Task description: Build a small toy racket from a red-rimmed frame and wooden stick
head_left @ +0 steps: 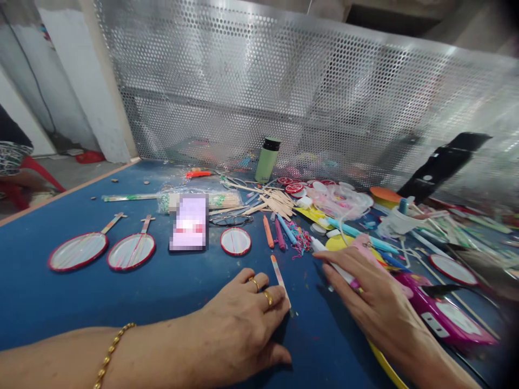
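Note:
My left hand lies low over the blue table with bent fingers, its fingertips pressing the lower end of a colour-striped craft stick. The stick lies flat, its upper end pointing away from me. To the right, my right hand is closed around a white pen-shaped tool, whose tip shows past the index finger. Its thumb is hidden. Beyond the stick lie an orange marker, a purple marker and a blue marker. A red-rimmed white disc without a handle sits left of them.
Two red-rimmed discs with stick handles lie left of a phone. Plain craft sticks, glasses and a green bottle stand farther back. A magenta power strip and clutter crowd the right. Perforated metal closes the back.

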### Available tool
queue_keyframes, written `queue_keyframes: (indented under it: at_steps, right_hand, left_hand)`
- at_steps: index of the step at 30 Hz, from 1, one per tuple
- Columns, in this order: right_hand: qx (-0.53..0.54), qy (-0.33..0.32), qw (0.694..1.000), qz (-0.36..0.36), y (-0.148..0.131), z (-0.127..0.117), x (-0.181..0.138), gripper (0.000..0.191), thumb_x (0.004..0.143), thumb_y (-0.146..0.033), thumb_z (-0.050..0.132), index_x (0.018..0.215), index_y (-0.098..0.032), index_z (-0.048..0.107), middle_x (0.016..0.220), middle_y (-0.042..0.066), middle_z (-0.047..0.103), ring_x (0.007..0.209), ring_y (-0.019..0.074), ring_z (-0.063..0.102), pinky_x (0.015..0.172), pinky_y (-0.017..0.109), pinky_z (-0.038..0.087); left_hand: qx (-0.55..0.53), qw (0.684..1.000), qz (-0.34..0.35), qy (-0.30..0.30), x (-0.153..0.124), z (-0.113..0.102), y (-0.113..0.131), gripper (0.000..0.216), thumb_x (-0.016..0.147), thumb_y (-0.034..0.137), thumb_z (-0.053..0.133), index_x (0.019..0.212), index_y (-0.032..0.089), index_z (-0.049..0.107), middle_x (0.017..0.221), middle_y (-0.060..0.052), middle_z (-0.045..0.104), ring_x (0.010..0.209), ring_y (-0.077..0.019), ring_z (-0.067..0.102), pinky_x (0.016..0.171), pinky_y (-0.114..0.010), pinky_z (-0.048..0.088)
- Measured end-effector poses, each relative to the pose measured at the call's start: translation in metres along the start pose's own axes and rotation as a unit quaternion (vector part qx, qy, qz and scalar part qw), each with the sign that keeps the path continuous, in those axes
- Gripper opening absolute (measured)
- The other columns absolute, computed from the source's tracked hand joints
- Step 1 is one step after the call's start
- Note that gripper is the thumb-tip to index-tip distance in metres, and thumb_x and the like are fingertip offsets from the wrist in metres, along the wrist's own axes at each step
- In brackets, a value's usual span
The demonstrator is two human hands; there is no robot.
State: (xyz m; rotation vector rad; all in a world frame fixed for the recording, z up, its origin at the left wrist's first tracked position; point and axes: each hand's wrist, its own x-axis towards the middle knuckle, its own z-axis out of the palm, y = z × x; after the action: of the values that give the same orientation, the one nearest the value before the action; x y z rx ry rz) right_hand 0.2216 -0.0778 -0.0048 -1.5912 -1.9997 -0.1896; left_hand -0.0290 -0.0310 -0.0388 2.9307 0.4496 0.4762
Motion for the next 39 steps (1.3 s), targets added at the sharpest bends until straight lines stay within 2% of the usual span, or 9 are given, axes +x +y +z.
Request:
queue_keyframes:
  at_steps: [4, 8, 12, 17, 20, 23, 30, 36, 39]
  right_hand:
    - [-0.112, -0.087, 0.989, -0.042, 0.014, 0.005, 0.024, 0.039, 0.104, -0.039, 0.041, 0.134, -0.021, 0.059, 0.112, 0.009, 0.066, 0.104, 0.0232, 0.061, 0.094, 0.041, 0.044]
    - [-0.236, -0.142, 0.957, -0.090, 0.027, 0.022, 0.040, 0.034, 0.104, -0.027, 0.037, 0.119, -0.018, 0.066, 0.097, 0.008, 0.065, 0.087, 0.0209, 0.059, 0.081, 0.035, 0.042]
    - [-0.280, -0.136, 0.946, -0.089, 0.027, 0.033, 0.045, 0.024, 0.100, -0.024, 0.047, 0.106, -0.020, 0.070, 0.089, 0.008, 0.064, 0.084, 0.0232, 0.057, 0.073, 0.034, 0.035]
    - [-0.306, -0.127, 0.937, -0.111, 0.008, 0.024, 0.064, 0.020, 0.099, -0.024, 0.052, 0.095, -0.020, 0.071, 0.081, 0.007, 0.063, 0.075, 0.0213, 0.055, 0.066, 0.033, 0.029]
    - [-0.314, -0.137, 0.926, -0.160, -0.001, 0.026, 0.082, 0.017, 0.096, -0.017, 0.055, 0.086, -0.018, 0.070, 0.083, 0.009, 0.066, 0.078, 0.0220, 0.055, 0.069, 0.034, 0.028]
    - [-0.315, -0.151, 0.910, -0.222, -0.003, 0.038, 0.094, 0.016, 0.094, -0.012, 0.057, 0.089, -0.019, 0.071, 0.087, 0.009, 0.068, 0.084, 0.0231, 0.056, 0.074, 0.036, 0.028]
    - [-0.312, -0.145, 0.887, -0.308, 0.008, 0.058, 0.096, 0.017, 0.094, -0.009, 0.054, 0.088, -0.013, 0.070, 0.086, 0.010, 0.068, 0.081, 0.0229, 0.054, 0.074, 0.037, 0.028]
    - [-0.267, -0.113, 0.899, -0.327, 0.003, 0.037, 0.092, 0.018, 0.096, -0.011, 0.050, 0.090, -0.016, 0.066, 0.082, 0.006, 0.068, 0.075, 0.0203, 0.057, 0.073, 0.036, 0.034]
    - [-0.199, -0.039, 0.943, -0.263, -0.014, 0.014, 0.067, 0.018, 0.099, -0.020, 0.046, 0.091, -0.018, 0.062, 0.081, 0.005, 0.069, 0.072, 0.0182, 0.061, 0.070, 0.032, 0.041]
  left_hand:
    - [-0.004, 1.000, -0.001, -0.008, 0.001, -0.003, 0.001, 0.054, 0.094, 0.058, 0.058, 0.127, 0.015, 0.055, 0.126, -0.009, 0.064, 0.107, -0.0260, 0.055, 0.095, -0.041, 0.039]
    - [-0.007, 1.000, -0.001, -0.007, 0.000, -0.004, 0.001, 0.055, 0.094, 0.058, 0.059, 0.127, 0.015, 0.055, 0.125, -0.010, 0.064, 0.107, -0.0258, 0.056, 0.095, -0.040, 0.039]
    - [-0.006, 1.000, 0.002, -0.004, 0.000, -0.004, 0.001, 0.055, 0.094, 0.058, 0.059, 0.127, 0.015, 0.055, 0.125, -0.009, 0.064, 0.106, -0.0255, 0.056, 0.094, -0.040, 0.039]
    - [0.005, 1.000, 0.002, 0.000, 0.000, -0.003, 0.000, 0.054, 0.094, 0.060, 0.059, 0.124, 0.015, 0.056, 0.123, -0.009, 0.065, 0.105, -0.0256, 0.056, 0.092, -0.041, 0.039]
    - [0.006, 1.000, 0.000, -0.002, 0.000, -0.003, 0.000, 0.055, 0.093, 0.061, 0.059, 0.123, 0.015, 0.056, 0.124, -0.009, 0.065, 0.104, -0.0257, 0.056, 0.092, -0.040, 0.039]
    - [0.011, 1.000, 0.000, 0.001, 0.001, -0.003, -0.001, 0.055, 0.092, 0.062, 0.060, 0.122, 0.015, 0.057, 0.121, -0.007, 0.065, 0.104, -0.0253, 0.056, 0.091, -0.040, 0.038]
    - [0.026, 1.000, 0.011, 0.009, 0.002, -0.003, 0.000, 0.055, 0.091, 0.061, 0.062, 0.118, 0.014, 0.059, 0.116, -0.006, 0.066, 0.101, -0.0246, 0.055, 0.088, -0.039, 0.038]
    - [0.025, 1.000, 0.009, 0.012, 0.001, -0.001, -0.001, 0.053, 0.093, 0.061, 0.059, 0.119, 0.015, 0.058, 0.118, -0.007, 0.066, 0.102, -0.0253, 0.055, 0.088, -0.040, 0.037]
    - [0.025, 1.000, 0.009, 0.012, 0.001, 0.000, -0.001, 0.053, 0.093, 0.061, 0.058, 0.120, 0.014, 0.058, 0.119, -0.007, 0.066, 0.104, -0.0257, 0.054, 0.089, -0.041, 0.037]
